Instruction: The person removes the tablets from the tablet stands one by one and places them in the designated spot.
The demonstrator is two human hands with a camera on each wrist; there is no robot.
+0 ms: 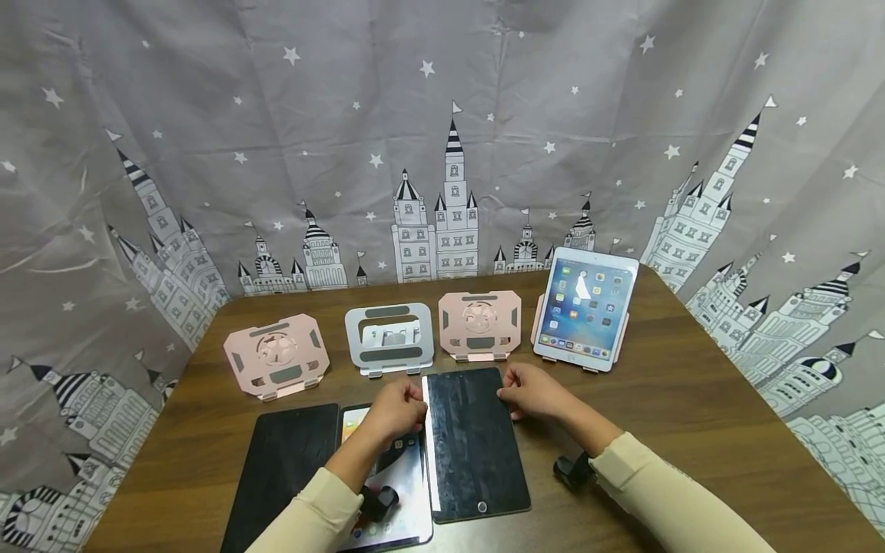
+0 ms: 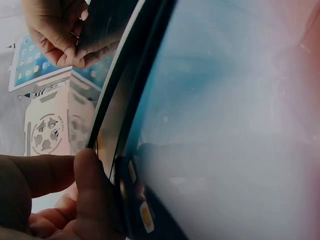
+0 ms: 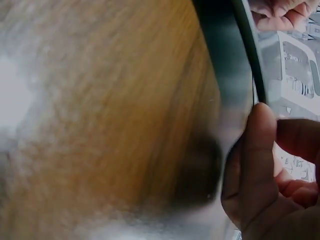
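Note:
A black-screened tablet [image 1: 477, 445] with a round home button lies between my two hands, its button end toward me. My left hand [image 1: 401, 407] pinches its far left side; the left wrist view shows thumb and finger [image 2: 90, 175] at the rim. On the opposite side my right hand [image 1: 535, 392] pinches the far right edge, with the thumb [image 3: 261, 125] against the rim in the right wrist view. Below my left forearm is a second tablet [image 1: 408, 507] with a lit screen, partly covered by the arm. Left of it lies a dark tablet [image 1: 290, 461].
Behind the tablets stand a pink stand [image 1: 300, 334], a grey stand [image 1: 394, 355] and another pink stand [image 1: 480, 343]. A white tablet [image 1: 588, 307] with a lit screen leans on a pink stand at the right. A grey castle-print curtain [image 1: 429, 138] hangs behind the wooden table [image 1: 691, 399].

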